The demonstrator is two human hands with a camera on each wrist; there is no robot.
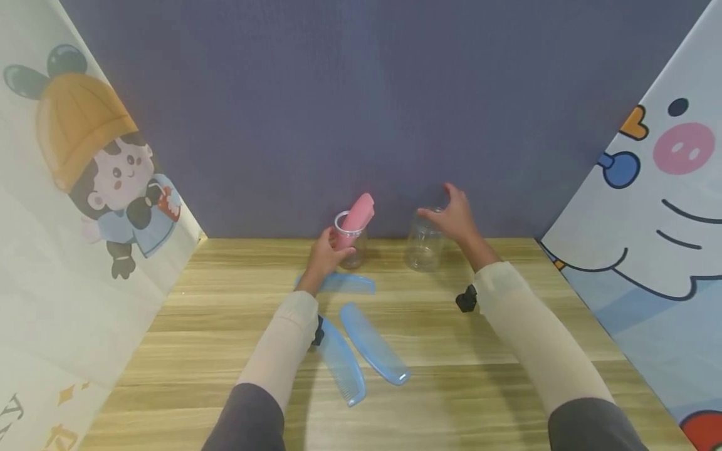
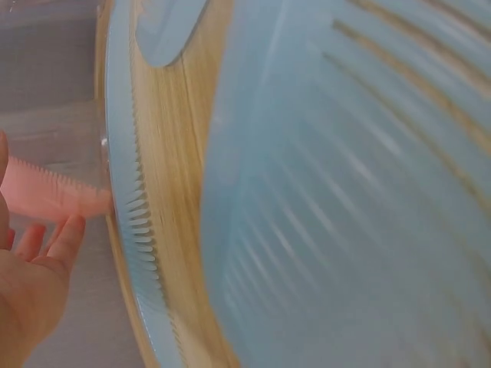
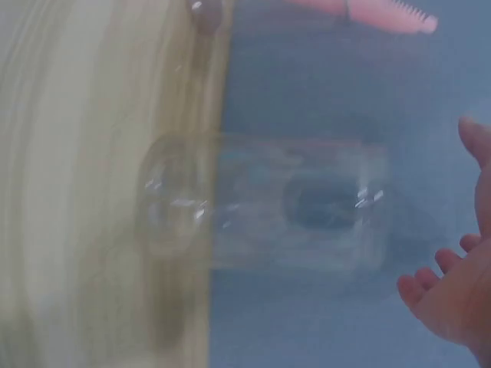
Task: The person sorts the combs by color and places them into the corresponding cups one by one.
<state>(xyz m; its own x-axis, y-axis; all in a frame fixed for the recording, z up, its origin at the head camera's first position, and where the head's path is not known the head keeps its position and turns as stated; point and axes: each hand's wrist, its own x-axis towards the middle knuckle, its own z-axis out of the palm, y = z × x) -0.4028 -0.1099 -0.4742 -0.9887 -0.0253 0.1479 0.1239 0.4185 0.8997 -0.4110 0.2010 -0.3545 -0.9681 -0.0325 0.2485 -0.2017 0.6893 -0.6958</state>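
My left hand [image 1: 323,257] grips a clear jar [image 1: 358,249] near the back edge, thumb across its front. A pink comb [image 1: 358,213] leans in that jar, its upper end sticking out of the mouth; the left wrist view shows its teeth. To the right stands a second clear jar [image 1: 423,247], upright, and nothing shows inside it. Over its top my right hand [image 1: 454,216] is spread, thumb and fingers apart; in the right wrist view the right hand [image 3: 453,291] is clear of the jar [image 3: 268,203].
Three blue combs lie on the wooden table [image 1: 451,401]: one comb [image 1: 350,283] behind, partly under the left wrist, one comb [image 1: 375,344] in the middle, and one comb [image 1: 341,363] beside the left forearm. A dark panel [image 1: 366,113] rises behind the table; printed sheets flank both sides.
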